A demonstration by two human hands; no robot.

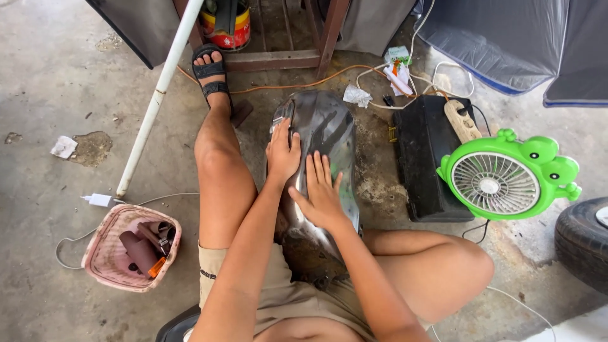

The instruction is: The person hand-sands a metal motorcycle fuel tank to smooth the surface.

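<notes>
The right hand (322,190) is laid flat, fingers spread and gripping nothing, on the grey curved metal panel (329,136) resting between the legs on the concrete floor (50,82). Just beyond it, the left hand (283,151) is pressed open-palmed against the panel's left edge. Farther off, a pink basket (101,237), a green fan (506,177) and a black case (425,152) are seen.

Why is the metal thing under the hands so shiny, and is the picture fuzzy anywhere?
Head view: soft daylight bounces off the curved metal panel, leaving pale glare streaks beside the left hand and right hand. The hands and green fan look sharp. The white pole leans because the wide lens bends the edges. Shadows are faint.
</notes>
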